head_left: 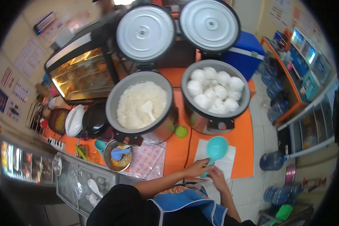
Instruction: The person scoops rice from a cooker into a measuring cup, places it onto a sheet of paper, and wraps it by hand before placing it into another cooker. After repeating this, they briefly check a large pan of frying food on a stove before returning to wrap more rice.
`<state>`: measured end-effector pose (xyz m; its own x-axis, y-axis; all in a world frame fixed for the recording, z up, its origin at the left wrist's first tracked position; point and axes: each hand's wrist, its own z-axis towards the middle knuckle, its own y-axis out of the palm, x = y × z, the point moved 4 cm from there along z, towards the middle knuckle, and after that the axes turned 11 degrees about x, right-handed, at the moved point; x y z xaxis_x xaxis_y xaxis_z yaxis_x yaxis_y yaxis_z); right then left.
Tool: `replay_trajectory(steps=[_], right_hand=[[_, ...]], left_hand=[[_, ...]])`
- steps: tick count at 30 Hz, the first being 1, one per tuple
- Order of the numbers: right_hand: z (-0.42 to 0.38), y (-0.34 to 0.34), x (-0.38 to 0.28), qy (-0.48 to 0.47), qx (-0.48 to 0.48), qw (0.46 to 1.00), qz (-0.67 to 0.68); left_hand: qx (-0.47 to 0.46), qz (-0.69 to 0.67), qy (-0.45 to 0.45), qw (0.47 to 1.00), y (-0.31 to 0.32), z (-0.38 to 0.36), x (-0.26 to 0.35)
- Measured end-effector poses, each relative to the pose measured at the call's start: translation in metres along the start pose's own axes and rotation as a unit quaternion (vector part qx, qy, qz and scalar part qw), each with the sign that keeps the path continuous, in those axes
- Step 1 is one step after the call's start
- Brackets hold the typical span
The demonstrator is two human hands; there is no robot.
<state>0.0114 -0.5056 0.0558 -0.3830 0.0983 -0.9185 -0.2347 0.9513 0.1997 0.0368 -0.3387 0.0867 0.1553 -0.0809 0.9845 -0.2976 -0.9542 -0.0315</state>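
A teal scoop (217,147) is held over a white sheet of paper (229,160) at the table's front edge, its round bowl pointing away from me. My left hand (198,168) closes on the handle just below the bowl. Lower on the handle, the fingers of my right hand (217,177) are pressed against it. Beyond the scoop stands an open rice cooker (214,119) with several white rounded bundles (211,90) inside. To its left, another open cooker (115,116) contains loose white rice (133,105) with a white paddle (147,108) lying in it.
Pink printed wrappers (147,160) and a metal bowl (118,165) with a blue scoop lie on the orange table (242,141). A lit glass food cabinet (83,75) stands left. A blue cool box (245,54) is behind; water bottles (272,161) line the right floor.
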Motion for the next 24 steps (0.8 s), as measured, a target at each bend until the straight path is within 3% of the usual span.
replay_trajectory(steps=[1, 3, 4, 6, 8, 10, 12, 13, 15, 16, 17, 19, 22, 23, 24], right_hand=[[-0.002, 0.031, -0.027, -0.005, -0.017, 1.000, -0.006], [-0.014, 0.092, -0.115, -0.047, -0.144, 0.964, -0.219], [-0.010, 0.107, -0.151, -0.054, -0.154, 0.961, -0.222], [0.003, 0.146, -0.213, -0.205, -0.255, 0.880, -0.345], [0.042, 0.184, -0.251, -0.231, -0.230, 0.885, -0.333], [0.070, 0.245, -0.293, -0.277, -0.197, 0.840, -0.422], [0.113, 0.303, -0.290, -0.289, -0.224, 0.818, -0.444], [0.146, 0.327, -0.271, -0.277, -0.262, 0.781, -0.494], [0.207, 0.367, -0.223, -0.277, -0.323, 0.674, -0.604], [0.232, 0.382, -0.201, -0.289, -0.345, 0.603, -0.659], [0.261, 0.397, -0.178, -0.288, -0.340, 0.600, -0.664], [0.303, 0.415, -0.124, -0.204, -0.474, 0.441, -0.734], [0.326, 0.426, -0.098, -0.188, -0.431, 0.413, -0.780], [0.333, 0.426, -0.098, -0.217, -0.393, 0.452, -0.771], [0.330, 0.425, -0.103, -0.209, -0.392, 0.450, -0.775]], left_hand=[[0.029, -0.010, -0.003, 1.000, -0.022, -0.018, 0.015], [0.093, -0.039, -0.008, 0.995, -0.068, -0.059, 0.051], [0.125, -0.056, -0.011, 0.991, -0.095, -0.083, 0.071], [0.216, 0.043, -0.060, 0.974, -0.164, -0.128, 0.115], [0.357, 0.128, -0.001, 0.925, -0.237, -0.163, 0.146], [0.463, 0.291, 0.102, 0.831, -0.320, -0.188, 0.147], [0.473, 0.132, -0.030, 0.871, -0.353, -0.206, 0.207], [0.472, 0.129, -0.025, 0.872, -0.377, -0.205, 0.214], [0.472, 0.287, 0.103, 0.827, -0.412, -0.206, 0.232], [0.472, 0.283, 0.109, 0.828, -0.423, -0.205, 0.232], [0.477, 0.317, 0.133, 0.809, -0.433, -0.203, 0.233], [0.480, 0.346, 0.163, 0.789, -0.452, -0.198, 0.234], [0.459, 0.327, 0.105, 0.819, -0.472, -0.184, 0.222], [0.452, 0.354, 0.090, 0.814, -0.479, -0.177, 0.220], [0.444, 0.381, 0.073, 0.808, -0.486, -0.169, 0.217]])
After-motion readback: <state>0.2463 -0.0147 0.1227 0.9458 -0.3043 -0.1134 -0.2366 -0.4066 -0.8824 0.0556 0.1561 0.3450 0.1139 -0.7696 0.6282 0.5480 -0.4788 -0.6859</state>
